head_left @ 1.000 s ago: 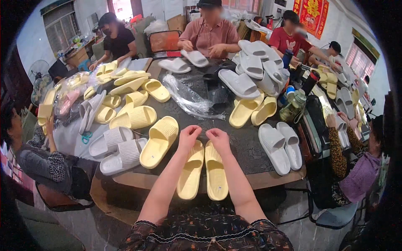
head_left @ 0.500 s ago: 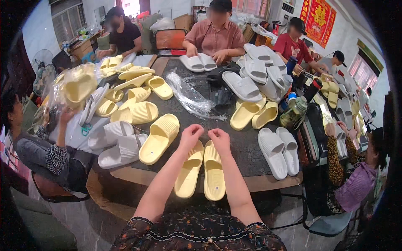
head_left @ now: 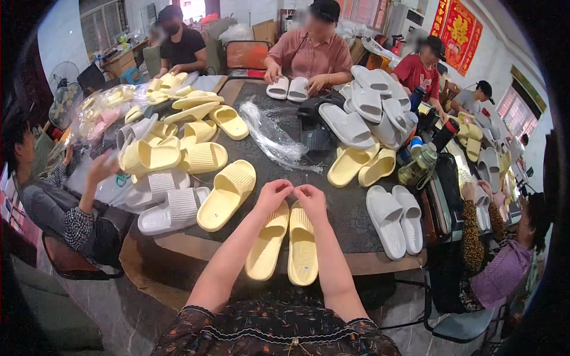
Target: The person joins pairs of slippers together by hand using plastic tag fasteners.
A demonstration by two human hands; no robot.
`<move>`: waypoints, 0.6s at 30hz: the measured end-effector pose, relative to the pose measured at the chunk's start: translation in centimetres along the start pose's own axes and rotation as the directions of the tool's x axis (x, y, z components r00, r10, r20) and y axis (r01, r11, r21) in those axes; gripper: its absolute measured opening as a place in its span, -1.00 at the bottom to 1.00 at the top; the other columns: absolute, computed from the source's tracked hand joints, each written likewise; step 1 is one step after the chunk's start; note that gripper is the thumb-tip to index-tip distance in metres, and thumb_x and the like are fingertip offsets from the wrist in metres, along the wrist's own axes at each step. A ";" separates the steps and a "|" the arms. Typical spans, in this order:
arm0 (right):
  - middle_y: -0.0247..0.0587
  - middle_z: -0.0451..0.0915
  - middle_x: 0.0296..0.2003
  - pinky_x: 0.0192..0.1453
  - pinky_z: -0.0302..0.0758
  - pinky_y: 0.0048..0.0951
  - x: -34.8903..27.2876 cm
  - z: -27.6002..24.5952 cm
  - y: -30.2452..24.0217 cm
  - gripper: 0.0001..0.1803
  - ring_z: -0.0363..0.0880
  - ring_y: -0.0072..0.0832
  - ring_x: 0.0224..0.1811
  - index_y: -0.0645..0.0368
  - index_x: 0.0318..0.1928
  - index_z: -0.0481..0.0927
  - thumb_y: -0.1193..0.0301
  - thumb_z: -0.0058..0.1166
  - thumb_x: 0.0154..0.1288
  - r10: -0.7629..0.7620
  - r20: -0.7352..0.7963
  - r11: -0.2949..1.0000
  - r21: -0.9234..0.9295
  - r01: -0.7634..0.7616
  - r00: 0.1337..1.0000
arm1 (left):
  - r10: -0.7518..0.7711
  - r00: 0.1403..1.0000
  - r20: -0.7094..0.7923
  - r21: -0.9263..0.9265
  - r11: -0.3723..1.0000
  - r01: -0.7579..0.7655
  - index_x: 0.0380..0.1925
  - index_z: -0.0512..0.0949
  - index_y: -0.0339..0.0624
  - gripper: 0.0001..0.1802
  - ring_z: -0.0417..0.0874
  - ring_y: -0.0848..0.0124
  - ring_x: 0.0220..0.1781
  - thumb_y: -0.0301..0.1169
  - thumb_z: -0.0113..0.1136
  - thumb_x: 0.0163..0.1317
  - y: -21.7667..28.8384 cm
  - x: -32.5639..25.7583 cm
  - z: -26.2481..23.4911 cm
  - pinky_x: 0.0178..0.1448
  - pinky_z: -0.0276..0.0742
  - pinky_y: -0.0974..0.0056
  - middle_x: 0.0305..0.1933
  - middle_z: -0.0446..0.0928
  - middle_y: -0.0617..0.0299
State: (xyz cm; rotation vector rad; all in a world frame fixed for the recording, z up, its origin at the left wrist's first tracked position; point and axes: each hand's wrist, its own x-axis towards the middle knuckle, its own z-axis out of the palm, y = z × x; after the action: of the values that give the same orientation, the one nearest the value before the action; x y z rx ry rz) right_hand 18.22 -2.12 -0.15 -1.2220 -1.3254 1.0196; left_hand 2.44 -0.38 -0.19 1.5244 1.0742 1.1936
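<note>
My left hand [head_left: 273, 196] and my right hand [head_left: 311, 200] meet just above the toe ends of a pair of yellow slippers. Both are closed in a pinch, fingertips nearly touching. Whatever thin thing lies between the fingers is too small to make out. Below them, the left yellow slipper [head_left: 263, 252] and the right yellow slipper [head_left: 303, 255] lie side by side at the table's near edge, heels toward me. My hands partly cover their ribbed straps. A larger yellow slipper [head_left: 222, 202] rests left of my left hand. Beyond my hands lies a bundle of clear plastic strands [head_left: 267, 139].
Left, yellow slippers [head_left: 203, 158] and grey slippers [head_left: 175, 212] are heaped. A grey pair [head_left: 386, 222] lies right, with a grey pile [head_left: 368, 104] behind it. Bottles [head_left: 418, 166] stand near the right edge of the dark table [head_left: 350, 219]. Several people sit around.
My hands have come closer together, their fingertips now almost meeting. At left, a co-worker has let go of a yellow slipper, which now lies on the heap.
</note>
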 end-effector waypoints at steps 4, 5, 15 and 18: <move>-0.43 0.59 -0.45 -0.32 0.40 -0.66 0.1 0.1 0.1 -0.84 0.47 -0.72 -0.42 0.24 -0.28 0.63 0.40 0.20 0.21 -0.018 -0.041 0.999 -0.028 0.017 0.999 | -0.015 0.984 -0.180 -0.093 0.996 -0.002 -0.28 0.61 -0.26 -0.82 0.57 0.52 -0.34 -0.40 0.23 0.16 0.3 -0.2 -0.3 -0.19 0.49 0.38 -0.41 0.61 0.27; -0.43 0.59 -0.45 -0.32 0.40 -0.66 0.2 0.3 0.0 -0.84 0.47 -0.72 -0.42 0.24 -0.28 0.63 0.40 0.20 0.21 -0.020 -0.038 1.000 -0.023 0.019 0.999 | -0.014 0.983 -0.183 -0.087 0.996 -0.002 -0.28 0.61 -0.26 -0.82 0.57 0.52 -0.34 -0.40 0.23 0.16 -0.2 0.0 -0.5 -0.19 0.49 0.38 -0.41 0.61 0.27; -0.44 0.58 -0.46 -0.32 0.40 -0.66 -0.3 0.3 -0.6 -0.84 0.47 -0.73 -0.43 0.25 -0.27 0.64 0.42 0.19 0.20 -0.047 0.007 0.996 -0.070 0.047 0.999 | -0.016 0.999 -0.028 0.010 1.000 0.016 -0.28 0.62 -0.25 -0.82 0.57 0.54 -0.30 -0.40 0.24 0.15 0.3 -0.3 -0.4 -0.16 0.49 0.39 -0.39 0.61 0.27; -0.40 0.60 -0.45 -0.29 0.43 -0.63 -0.2 0.0 -0.5 -0.85 0.49 -0.71 -0.42 0.25 -0.27 0.64 0.42 0.18 0.20 -0.006 -0.038 0.999 -0.044 0.005 0.999 | -0.013 0.995 -0.095 -0.027 1.000 0.010 -0.27 0.62 -0.26 -0.81 0.55 0.57 -0.31 -0.39 0.24 0.15 0.2 -0.2 -0.2 -0.18 0.48 0.40 -0.39 0.61 0.29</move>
State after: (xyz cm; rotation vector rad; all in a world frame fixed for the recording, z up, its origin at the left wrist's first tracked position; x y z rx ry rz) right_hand 18.14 -2.34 0.29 -1.2638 -1.3268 0.9635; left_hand 2.21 -0.61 -0.02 1.4516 1.1238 1.2787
